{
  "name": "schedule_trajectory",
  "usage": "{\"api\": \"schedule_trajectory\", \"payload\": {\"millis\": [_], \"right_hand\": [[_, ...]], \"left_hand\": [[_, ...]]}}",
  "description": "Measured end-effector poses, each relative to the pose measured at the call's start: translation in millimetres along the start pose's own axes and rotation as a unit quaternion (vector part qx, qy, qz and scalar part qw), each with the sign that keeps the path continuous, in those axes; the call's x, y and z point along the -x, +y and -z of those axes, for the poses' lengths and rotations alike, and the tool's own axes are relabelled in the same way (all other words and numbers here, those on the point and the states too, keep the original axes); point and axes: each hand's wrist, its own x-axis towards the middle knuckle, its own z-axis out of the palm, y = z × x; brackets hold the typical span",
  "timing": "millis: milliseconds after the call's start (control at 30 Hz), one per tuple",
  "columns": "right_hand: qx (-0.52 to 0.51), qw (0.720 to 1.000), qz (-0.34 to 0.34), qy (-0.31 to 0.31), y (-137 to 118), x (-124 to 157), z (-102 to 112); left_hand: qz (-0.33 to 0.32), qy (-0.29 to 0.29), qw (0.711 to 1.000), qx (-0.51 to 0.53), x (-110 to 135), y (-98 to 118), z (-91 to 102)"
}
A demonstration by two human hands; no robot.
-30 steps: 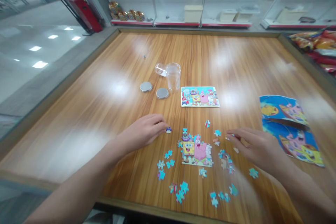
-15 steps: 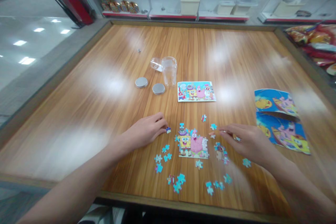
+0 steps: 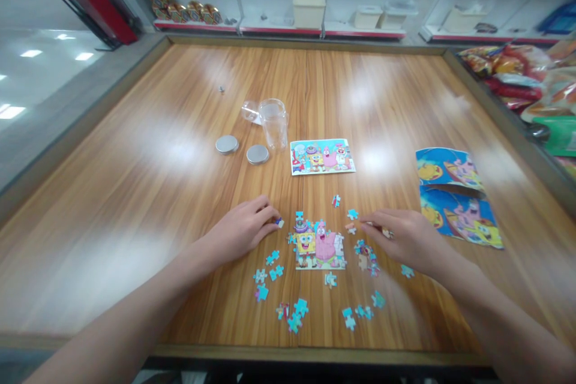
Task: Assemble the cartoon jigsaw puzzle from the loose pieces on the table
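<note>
We work across the table (image 3: 135, 192) from left to right. Two round metal lids (image 3: 226, 144) lie flat, well apart from the hands. Just beside them stands a clear jar (image 3: 273, 124), upright and uncapped, with a crumpled clear bag (image 3: 249, 113) touching its far side.

The left hand (image 3: 245, 231) rests low on the table with its fingers curled in. The thumb and forefinger are closed on a small dark piece (image 3: 279, 223), which sits at table level just left of the assembled section (image 3: 319, 247). That section lies flat between the two hands and shows two cartoon figures. Loose pieces (image 3: 294, 312), mostly turquoise, are scattered beside and in front of it, toward the near edge.

Beyond the assembled section lies a printed reference card (image 3: 321, 156), flat and apart from the pieces.

The right hand (image 3: 405, 240) lies palm down with its fingers stretched out and spread, gripping nothing. Its fingertips point left at an orange piece (image 3: 350, 228). The view is too blurred there for us to tell whether they touch it. A further tan piece (image 3: 386, 233) shows at the knuckles.

To the right, two blue printed sheets (image 3: 454, 195) lie overlapping near the table edge.
</note>
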Motion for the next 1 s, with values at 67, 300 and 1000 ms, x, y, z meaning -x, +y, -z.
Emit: {"api": "schedule_trajectory", "payload": {"millis": [67,300,1000], "right_hand": [[-0.001,1.000,-0.005,-0.009,-0.4,-0.2,-0.8],[-0.013,1.000,-0.008,-0.021,-1.5,-0.8,-2.2],[-0.005,0.999,-0.012,-0.040,-1.7,-1.3,-2.8]], "left_hand": [[-0.007,0.002,1.000,0.004,0.5,-0.3,-0.3],[-0.020,0.004,1.000,-0.002,1.3,4.1,0.4],[-0.032,-0.001,0.999,-0.007,2.8,3.1,-2.6]]}}
